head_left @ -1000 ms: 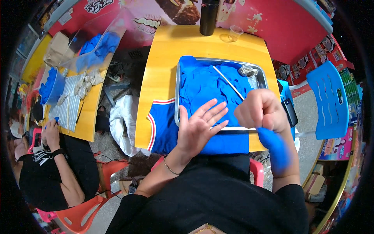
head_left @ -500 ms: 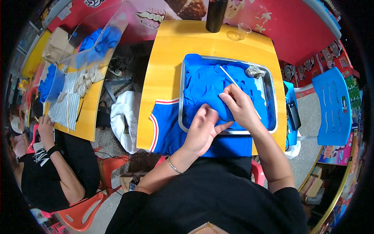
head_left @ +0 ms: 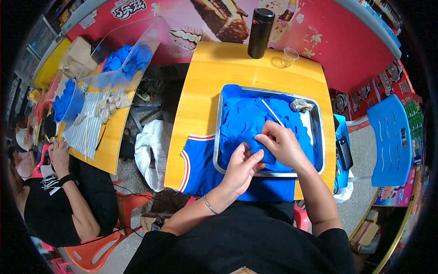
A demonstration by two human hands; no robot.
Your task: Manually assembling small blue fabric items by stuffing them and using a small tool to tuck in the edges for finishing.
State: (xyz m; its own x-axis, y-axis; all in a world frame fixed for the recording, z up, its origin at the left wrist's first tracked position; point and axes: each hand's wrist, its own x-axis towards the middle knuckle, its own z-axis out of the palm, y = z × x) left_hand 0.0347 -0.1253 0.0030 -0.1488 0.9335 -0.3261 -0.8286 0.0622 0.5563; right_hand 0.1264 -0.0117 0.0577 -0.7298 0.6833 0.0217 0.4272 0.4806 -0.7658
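Observation:
Both hands are over the front of a metal tray [head_left: 323, 137] heaped with thin blue pieces [head_left: 242, 118] that look like cloth. My left hand [head_left: 242, 168] pinches the near edge of a blue piece [head_left: 269, 156] between thumb and fingers. On its far right side, my right hand [head_left: 284, 145] grips the same piece with thumb and bent fingers. A thin white stick [head_left: 272, 113] lies slanted on the heap, its lower end hidden behind my right hand. A small crumpled greyish bag [head_left: 301, 106] rests at the tray's far right corner.
Under the tray's front lies a blue garment [head_left: 200, 157] with red-white trim. A black flask [head_left: 261, 34] and clear cup [head_left: 289, 55] stand at the back of the yellow table [head_left: 205, 68]. Left, a person [head_left: 68, 201] sits by another table with blue pieces in clear bins [head_left: 75, 107].
The view has tilted, so the table sits lower in the picture. My left fingers have closed from a loose spread to a pinch on the blue piece; my right hand keeps its grip.

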